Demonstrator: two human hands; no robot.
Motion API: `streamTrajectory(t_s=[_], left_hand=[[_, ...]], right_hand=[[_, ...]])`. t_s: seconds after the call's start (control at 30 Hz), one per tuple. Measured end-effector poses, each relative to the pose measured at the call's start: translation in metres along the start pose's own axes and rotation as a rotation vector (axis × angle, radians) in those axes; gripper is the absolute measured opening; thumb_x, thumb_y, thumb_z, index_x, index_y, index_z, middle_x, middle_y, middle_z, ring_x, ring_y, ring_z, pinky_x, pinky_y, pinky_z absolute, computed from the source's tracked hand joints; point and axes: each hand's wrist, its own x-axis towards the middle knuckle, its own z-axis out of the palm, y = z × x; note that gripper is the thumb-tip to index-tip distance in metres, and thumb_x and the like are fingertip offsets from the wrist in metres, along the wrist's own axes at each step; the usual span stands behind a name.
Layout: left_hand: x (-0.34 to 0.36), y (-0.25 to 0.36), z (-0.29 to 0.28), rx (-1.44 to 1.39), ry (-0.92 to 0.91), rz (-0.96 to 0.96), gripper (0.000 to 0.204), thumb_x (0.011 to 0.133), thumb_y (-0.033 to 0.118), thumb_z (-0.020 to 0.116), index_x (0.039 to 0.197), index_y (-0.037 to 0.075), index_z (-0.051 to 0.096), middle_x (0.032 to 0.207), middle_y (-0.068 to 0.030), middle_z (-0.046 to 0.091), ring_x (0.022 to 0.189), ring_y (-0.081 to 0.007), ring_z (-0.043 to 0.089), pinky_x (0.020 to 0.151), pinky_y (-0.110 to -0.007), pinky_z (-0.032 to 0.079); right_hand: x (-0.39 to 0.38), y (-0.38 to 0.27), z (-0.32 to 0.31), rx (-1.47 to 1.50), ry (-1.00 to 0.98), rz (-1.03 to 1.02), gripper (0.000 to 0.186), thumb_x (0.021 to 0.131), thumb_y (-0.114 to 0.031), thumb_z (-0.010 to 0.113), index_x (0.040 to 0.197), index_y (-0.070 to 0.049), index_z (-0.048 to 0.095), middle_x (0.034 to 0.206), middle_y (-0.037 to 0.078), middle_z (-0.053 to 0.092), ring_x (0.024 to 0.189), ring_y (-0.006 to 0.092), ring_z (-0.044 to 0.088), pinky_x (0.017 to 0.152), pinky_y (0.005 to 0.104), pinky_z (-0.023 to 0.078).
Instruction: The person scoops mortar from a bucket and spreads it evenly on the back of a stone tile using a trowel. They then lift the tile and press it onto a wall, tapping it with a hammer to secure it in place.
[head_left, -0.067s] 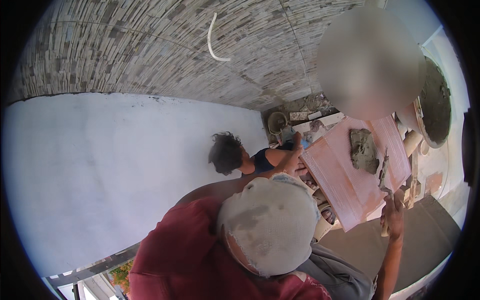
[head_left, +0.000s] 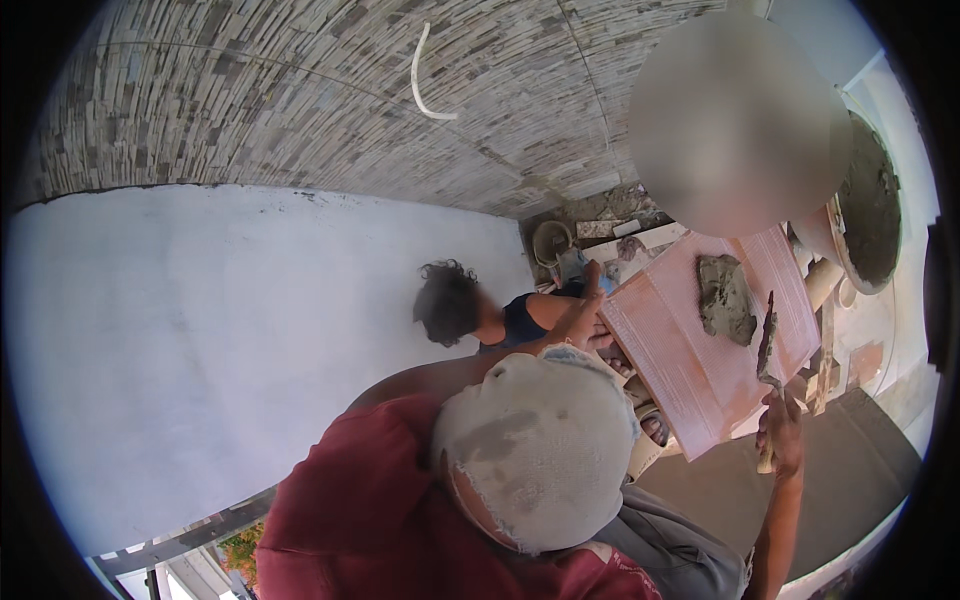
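Note:
Neither my left hand nor my right hand is in view. Just below the middle, a co-worker in a maroon shirt (head_left: pixel 350 500) and a dusty pale cap (head_left: pixel 530 450) bends over a large reddish tile (head_left: pixel 680 340) with a ridged face. That person's right hand (head_left: pixel 783 430) grips a mortar-smeared trowel (head_left: pixel 767 340) over the tile's right side. Their left hand (head_left: pixel 597 336) is at its left edge. A thick lump of grey mortar (head_left: pixel 727 300) lies on the tile.
A second person with dark curly hair (head_left: pixel 447 302) is low beside the white surface (head_left: pixel 220 350). At right is a large tub of mortar (head_left: pixel 868 205); a small bucket (head_left: pixel 550 243) is farther left. A blurred disc hides the upper right. Stone-patterned cladding (head_left: pixel 300 100) fills the top.
The co-worker's trowel has turned slightly, its blade now looking narrower. The whole view has shifted by a small amount.

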Motion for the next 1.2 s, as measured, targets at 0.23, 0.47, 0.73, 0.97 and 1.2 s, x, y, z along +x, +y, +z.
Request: streamTrajectory(t_s=[0.23, 0.47, 0.73, 0.97, 1.2], left_hand=[[-0.014, 0.007, 0.013, 0.186, 0.038, 0.196, 0.055, 0.102, 0.043, 0.056, 0.141, 0.007, 0.042, 0.128, -0.0114, 0.059, 0.113, -0.0251, 0.064, 0.088, -0.038, 0.059], [-0.019, -0.005, 0.008, 0.291, 0.076, 0.34, 0.062, 0.099, 0.022, 0.065, 0.145, -0.001, 0.031, 0.134, -0.0152, 0.056, 0.117, -0.0213, 0.061, 0.084, -0.033, 0.061], [-0.016, -0.004, 0.009, 0.4, 0.001, 0.358, 0.072, 0.097, 0.013, 0.064, 0.151, -0.002, 0.019, 0.132, -0.0168, 0.057, 0.118, -0.0211, 0.06, 0.087, -0.034, 0.061], [-0.019, -0.015, 0.005, 0.86, 0.027, 0.652, 0.101, 0.084, 0.021, 0.08, 0.153, -0.006, 0.012, 0.14, -0.0267, 0.048, 0.125, -0.0332, 0.056, 0.097, -0.043, 0.053], [-0.029, -0.002, 0.016, 1.278, 0.173, 0.662, 0.125, 0.072, 0.035, 0.089, 0.155, -0.006, 0.006, 0.146, -0.0331, 0.038, 0.134, -0.0454, 0.044, 0.11, -0.047, 0.041]], right_hand=[[0.009, -0.004, 0.024, -0.007, -0.312, 0.012, 0.038, 0.101, -0.042, 0.059, 0.095, -0.005, 0.053, 0.061, 0.005, 0.05, 0.044, 0.0165, 0.05, 0.04, 0.031, 0.041], [-0.011, -0.045, -0.009, -0.536, -0.09, -0.318, 0.036, 0.099, -0.035, 0.061, 0.097, 0.0, 0.056, 0.065, 0.015, 0.056, 0.054, 0.0304, 0.058, 0.052, 0.0404, 0.047], [0.009, -0.025, 0.04, -0.685, -0.157, -0.413, 0.034, 0.1, -0.034, 0.059, 0.102, 0.0, 0.057, 0.072, 0.017, 0.063, 0.065, 0.0324, 0.067, 0.064, 0.0438, 0.053], [-0.029, -0.085, 0.007, -1.267, 0.263, -0.722, 0.026, 0.091, -0.027, 0.068, 0.101, -0.004, 0.063, 0.082, 0.016, 0.068, 0.075, 0.0361, 0.07, 0.068, 0.0459, 0.055], [0.003, -0.045, 0.031, -1.117, 0.2, -0.697, 0.024, 0.091, -0.032, 0.07, 0.101, -0.01, 0.067, 0.086, 0.013, 0.07, 0.077, 0.035, 0.07, 0.067, 0.047, 0.055]])
